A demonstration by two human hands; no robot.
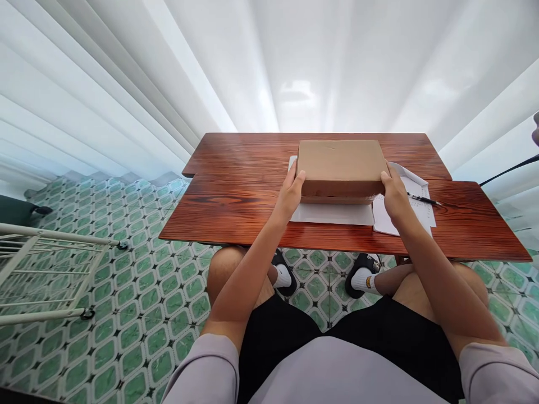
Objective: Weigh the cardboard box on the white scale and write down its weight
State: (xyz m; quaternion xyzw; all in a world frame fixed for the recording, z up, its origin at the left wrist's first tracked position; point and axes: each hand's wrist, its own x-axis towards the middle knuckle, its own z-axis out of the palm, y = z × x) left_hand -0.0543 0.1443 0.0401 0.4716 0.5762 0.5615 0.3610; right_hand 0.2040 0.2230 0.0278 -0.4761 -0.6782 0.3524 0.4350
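Fronting white curtain: table beneath box.

Beyond left hand and right hand: white curtain in long folds, spanning whole width, glowing bright straight ahead of hands, bluish low at far left. Under hands: reddish-brown wooden table, dark grain, stepped ends. Below and around: tiled floor, green and white, small dark accents. Well left of left hand: white metal rack on dark casters; beyond it, dark green object, cut off, unclear. Right of right hand: thin black line across curtain.
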